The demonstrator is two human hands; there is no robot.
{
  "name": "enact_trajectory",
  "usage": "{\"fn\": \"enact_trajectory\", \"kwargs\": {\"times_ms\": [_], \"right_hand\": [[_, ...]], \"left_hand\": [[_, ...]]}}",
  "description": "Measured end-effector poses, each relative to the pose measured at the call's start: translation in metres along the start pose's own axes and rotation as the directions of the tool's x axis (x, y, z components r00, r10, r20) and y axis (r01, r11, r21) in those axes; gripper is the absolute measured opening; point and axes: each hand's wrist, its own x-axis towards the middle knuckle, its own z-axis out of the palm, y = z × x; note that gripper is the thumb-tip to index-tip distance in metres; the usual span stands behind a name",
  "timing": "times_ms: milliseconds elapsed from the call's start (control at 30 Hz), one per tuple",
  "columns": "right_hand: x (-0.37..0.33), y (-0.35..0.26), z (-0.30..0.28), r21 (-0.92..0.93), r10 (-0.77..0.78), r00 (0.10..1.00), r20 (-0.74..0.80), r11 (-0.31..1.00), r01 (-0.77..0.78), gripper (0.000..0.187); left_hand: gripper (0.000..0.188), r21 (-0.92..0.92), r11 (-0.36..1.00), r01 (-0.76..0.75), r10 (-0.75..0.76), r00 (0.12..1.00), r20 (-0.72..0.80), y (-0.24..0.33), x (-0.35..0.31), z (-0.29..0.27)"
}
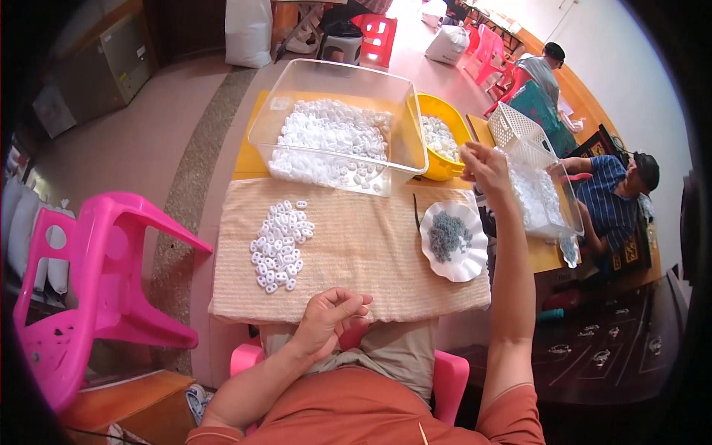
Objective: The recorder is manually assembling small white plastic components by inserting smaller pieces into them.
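1. Across the near part of the yellow table (251, 162) lies a peach towel (378, 248).
2. Just beyond the towel stands a clear plastic bin (356, 80), partly filled with white pieces.
3. Beside the bin, to its right, sits a yellow tub (445, 111) holding paler pieces.
4. On the towel's right side rests a ruffled white plate (463, 270) with small grey bits (447, 236).
5. The left hand (336, 317), at the towel's near edge, brings thumb and forefinger together; I cannot tell what they hold.
6. The right hand (486, 170), raised near the tub, has curled fingers; its grip is unclear.
7. Loose white ovals (277, 245) cover the towel's left side.
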Motion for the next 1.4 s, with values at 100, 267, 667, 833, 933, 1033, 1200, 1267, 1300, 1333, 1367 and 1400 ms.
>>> {"fn": "enact_trajectory", "kwargs": {"times_ms": [100,267,667,833,933,1033,1200,1267,1300,1333,1367,1400], "right_hand": [[0.015,0.001,0.006,-0.012,-0.08,0.98,-0.184,0.997,0.079,0.035],[-0.01,0.011,0.029,-0.054,-0.071,0.982,-0.174,0.997,0.062,0.03],[-0.105,-0.011,0.181,-0.112,-0.248,0.792,0.558,0.923,0.368,0.023],[-0.102,-0.033,0.216,-0.349,-0.214,0.811,0.545,0.821,0.451,0.032],[-0.095,-0.04,0.225,-0.455,-0.123,0.805,0.58,0.771,0.446,0.033],[-0.094,-0.038,0.228,-0.417,-0.154,0.811,0.564,0.794,0.441,0.029],[-0.096,-0.029,0.223,-0.385,-0.201,0.795,0.573,0.79,0.477,0.024],[-0.098,-0.028,0.221,-0.378,-0.218,0.787,0.577,0.782,0.495,0.022],[-0.1,-0.029,0.219,-0.393,-0.209,0.791,0.576,0.777,0.492,0.021],[-0.101,-0.031,0.218,-0.407,-0.201,0.794,0.574,0.771,0.49,0.02],[-0.102,-0.032,0.216,-0.409,-0.202,0.794,0.573,0.77,0.491,0.02],[-0.104,-0.032,0.214,-0.409,-0.187,0.794,0.579,0.776,0.48,0.019]], "left_hand": [[0.004,-0.012,1.0,-0.003,0.003,1.0,-0.001,0.001,0.001,0.0],[0.005,0.002,1.0,-0.006,0.006,0.999,-0.032,0.003,0.001,-0.001],[0.004,0.018,0.999,-0.03,0.03,1.0,0.003,-0.004,0.003,-0.005],[0.005,0.004,0.999,-0.051,0.051,0.999,0.004,-0.005,0.002,-0.006],[0.005,0.006,0.999,-0.053,0.053,0.999,0.007,-0.005,0.001,-0.005],[0.006,0.006,0.998,-0.055,0.055,0.998,-0.003,-0.002,-0.001,-0.001],[0.006,0.001,0.999,-0.055,0.055,0.998,-0.013,-0.001,-0.001,0.0],[0.006,0.004,0.998,-0.056,0.056,0.998,-0.013,-0.002,-0.001,0.0],[0.006,0.004,0.998,-0.056,0.056,0.998,-0.011,-0.002,-0.002,0.0],[0.006,0.006,0.998,-0.056,0.056,0.998,-0.014,-0.002,-0.002,0.0],[0.006,0.009,0.998,-0.055,0.056,0.998,-0.017,-0.001,-0.002,0.001],[0.006,0.009,0.998,-0.057,0.057,0.998,-0.015,-0.002,-0.002,0.0]]}}
